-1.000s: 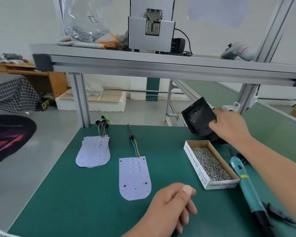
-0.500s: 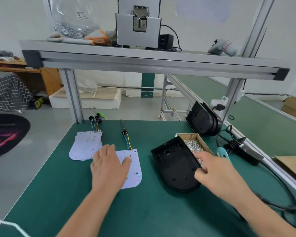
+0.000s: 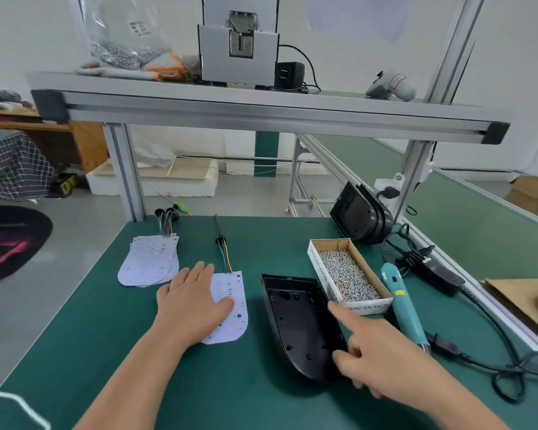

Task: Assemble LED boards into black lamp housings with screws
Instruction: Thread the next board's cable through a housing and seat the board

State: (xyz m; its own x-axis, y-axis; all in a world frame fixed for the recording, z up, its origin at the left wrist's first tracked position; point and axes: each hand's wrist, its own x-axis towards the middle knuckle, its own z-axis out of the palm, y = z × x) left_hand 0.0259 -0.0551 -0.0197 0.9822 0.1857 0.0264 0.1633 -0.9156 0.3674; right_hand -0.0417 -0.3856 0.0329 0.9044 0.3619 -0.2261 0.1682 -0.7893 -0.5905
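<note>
An open black lamp housing (image 3: pixel 295 324) lies hollow side up on the green table (image 3: pixel 106 352). To its left lies a white LED board (image 3: pixel 233 308) with coloured wires (image 3: pixel 225 259). My left hand (image 3: pixel 193 305) rests flat on that board's left part. My right hand (image 3: pixel 382 352) is at the housing's right rim, index finger stretched out, thumb against the rim, holding nothing. A cardboard box of screws (image 3: pixel 345 274) stands just right of the housing. A teal electric screwdriver (image 3: pixel 401 302) lies beside the box.
A stack of LED boards (image 3: pixel 149 262) lies at the left back. More black housings (image 3: pixel 357 218) lean upright at the back right. A black power adapter (image 3: pixel 438 274) and cables trail along the right edge. An aluminium shelf beam (image 3: pixel 261 113) crosses overhead.
My right hand brought a housing from the back stack down onto the table and let go of it. My left hand moved forward and settled on the LED board.
</note>
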